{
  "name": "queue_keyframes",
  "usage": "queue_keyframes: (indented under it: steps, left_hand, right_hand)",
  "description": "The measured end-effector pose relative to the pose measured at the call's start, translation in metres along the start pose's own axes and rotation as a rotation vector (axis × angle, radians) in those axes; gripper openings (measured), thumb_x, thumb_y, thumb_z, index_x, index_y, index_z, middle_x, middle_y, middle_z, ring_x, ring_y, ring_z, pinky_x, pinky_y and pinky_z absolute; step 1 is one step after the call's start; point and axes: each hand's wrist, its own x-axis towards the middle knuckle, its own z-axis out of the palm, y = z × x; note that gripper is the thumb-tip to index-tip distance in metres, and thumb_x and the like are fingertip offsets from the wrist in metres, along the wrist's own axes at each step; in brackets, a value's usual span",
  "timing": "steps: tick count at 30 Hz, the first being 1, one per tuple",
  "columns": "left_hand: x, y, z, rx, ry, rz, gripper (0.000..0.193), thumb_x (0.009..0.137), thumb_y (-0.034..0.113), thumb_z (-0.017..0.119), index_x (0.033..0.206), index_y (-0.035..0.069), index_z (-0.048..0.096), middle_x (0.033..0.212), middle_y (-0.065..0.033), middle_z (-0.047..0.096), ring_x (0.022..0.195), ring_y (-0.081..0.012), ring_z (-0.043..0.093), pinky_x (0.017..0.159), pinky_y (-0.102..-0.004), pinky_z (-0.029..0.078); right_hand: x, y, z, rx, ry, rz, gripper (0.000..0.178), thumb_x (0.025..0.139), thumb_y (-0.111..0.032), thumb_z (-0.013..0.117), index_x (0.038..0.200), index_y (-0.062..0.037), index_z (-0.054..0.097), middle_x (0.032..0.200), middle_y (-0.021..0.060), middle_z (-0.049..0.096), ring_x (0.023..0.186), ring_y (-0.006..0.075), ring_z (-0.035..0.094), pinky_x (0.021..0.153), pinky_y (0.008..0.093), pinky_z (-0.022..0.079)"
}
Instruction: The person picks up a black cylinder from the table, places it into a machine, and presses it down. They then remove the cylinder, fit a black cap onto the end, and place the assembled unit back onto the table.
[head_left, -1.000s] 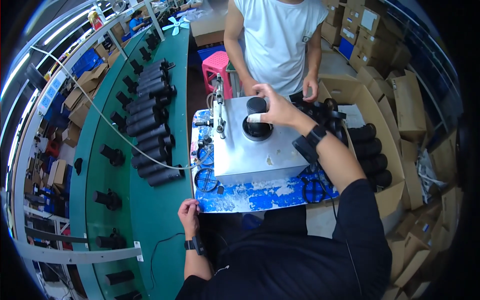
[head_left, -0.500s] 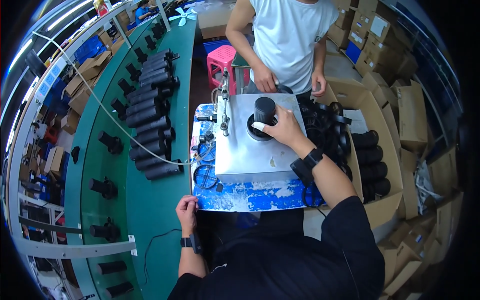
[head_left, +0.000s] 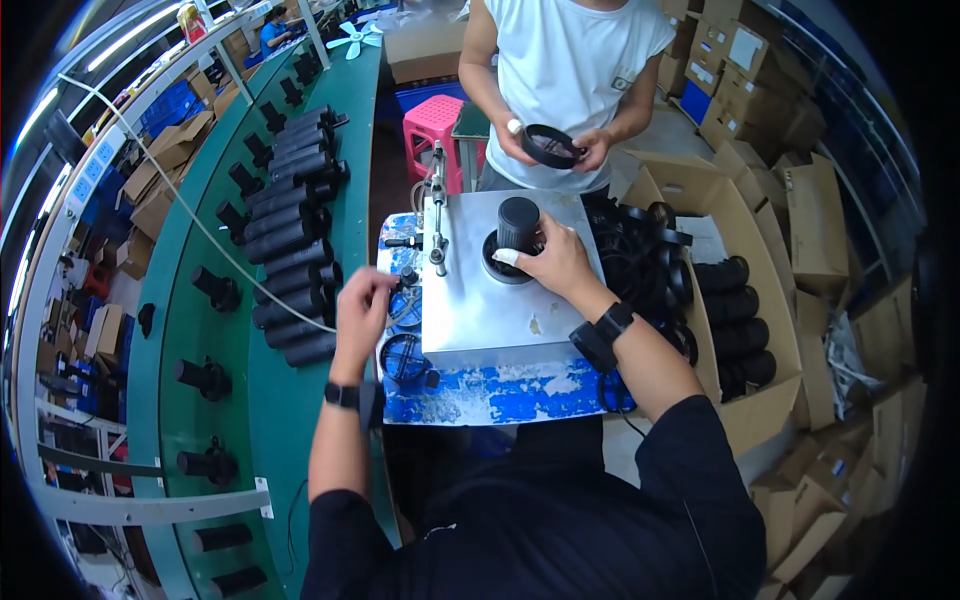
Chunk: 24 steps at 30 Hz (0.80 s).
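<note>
Beside the silver box (head_left: 480, 325), the left hand (head_left: 362, 305) hovers near a small black valve (head_left: 408, 276), its grip curled, contents impossible to tell. Atop the box, the right hand (head_left: 553, 262) pinches a black cylinder (head_left: 518, 222) standing in a dark collar (head_left: 493, 268), the handling seemingly unfinished. Farther off, a co-worker (head_left: 570, 70) holds a separate black ring (head_left: 538, 154), not joined to the cylinder.

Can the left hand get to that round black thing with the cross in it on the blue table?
Probably yes. The left hand is right near the black ring, which lies on the blue table beside the metal box, and nothing seems to be on top of it.
</note>
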Motion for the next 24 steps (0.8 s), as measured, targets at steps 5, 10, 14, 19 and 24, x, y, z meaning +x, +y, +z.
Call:
queue_keyframes:
  steps: [5,10,14,19,24]
  left_hand:
    - [0.061,-0.081,0.037,0.124,-0.029,-0.179,0.016,0.102,0.009,0.066,0.112,0.0,0.074,0.108,-0.0173,0.072,0.096,-0.0325,0.07,0.088,-0.0385,0.056]
    - [0.064,-0.139,0.043,0.184,0.018,-0.203,0.032,0.107,0.022,0.063,0.127,-0.001,0.072,0.13,-0.0225,0.069,0.123,-0.0388,0.065,0.109,-0.0431,0.05]
    - [0.061,-0.139,0.045,0.197,-0.132,-0.203,0.039,0.109,0.028,0.061,0.132,-0.003,0.069,0.139,-0.0247,0.066,0.135,-0.0401,0.06,0.117,-0.0436,0.045]
    - [0.057,-0.136,0.038,0.208,-0.167,-0.214,0.042,0.109,0.029,0.061,0.134,-0.003,0.068,0.142,-0.0252,0.064,0.136,-0.0409,0.059,0.118,-0.0433,0.045]
    - [0.054,-0.134,0.038,0.224,-0.161,-0.169,0.043,0.11,0.03,0.061,0.135,-0.004,0.067,0.145,-0.0252,0.063,0.139,-0.0412,0.057,0.119,-0.0441,0.044]
  right_hand:
    - [0.005,0.018,-0.006,0.099,-0.048,-0.031,0.065,0.081,-0.041,0.093,0.125,-0.0006,0.069,0.105,0.0174,0.079,0.096,0.0315,0.079,0.087,0.0414,0.061]
    - [-0.002,0.005,0.004,0.081,-0.003,-0.008,0.064,0.081,-0.04,0.093,0.125,0.0,0.069,0.108,0.0185,0.079,0.099,0.0325,0.078,0.091,0.0422,0.06]
    - [0.005,0.016,0.0,-0.088,0.013,-0.123,0.063,0.081,-0.039,0.092,0.125,0.0002,0.069,0.112,0.02,0.078,0.104,0.0339,0.077,0.095,0.0431,0.059]
    - [0.002,0.004,0.004,0.05,0.004,-0.018,0.062,0.082,-0.037,0.09,0.126,0.0003,0.067,0.114,0.0215,0.077,0.108,0.0391,0.075,0.1,0.0465,0.056]
    - [0.001,-0.001,0.005,0.004,0.003,0.009,0.065,0.082,-0.04,0.089,0.127,0.0005,0.065,0.112,0.0248,0.077,0.107,0.0459,0.074,0.102,0.0506,0.055]
